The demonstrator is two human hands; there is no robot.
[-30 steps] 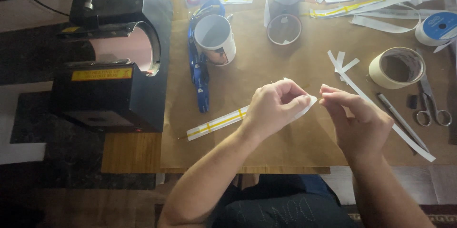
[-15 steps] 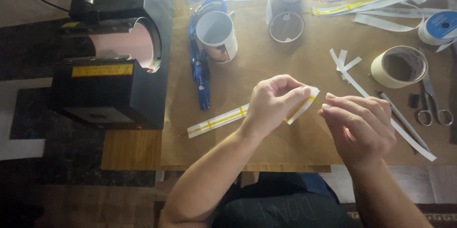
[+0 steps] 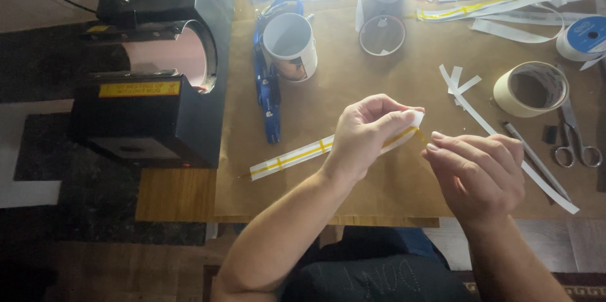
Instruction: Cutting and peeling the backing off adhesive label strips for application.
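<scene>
Now, going from the left, we see a black mug press (image 3: 158, 81), then a white mug (image 3: 291, 44) with a blue lanyard (image 3: 265, 81) beside it on the brown paper sheet (image 3: 353, 169). Our left hand (image 3: 366, 135) is pinched shut on a white strip with a yellow stripe (image 3: 297, 157), whose free end trails left onto the paper. Our right hand (image 3: 480, 172) sits just beside it, fingertips drawn together at the strip's raised end, seemingly picking at yellow tape. We judge the peeling barely begun. Further right lie a tape roll (image 3: 530, 88) and scissors (image 3: 574, 141).
</scene>
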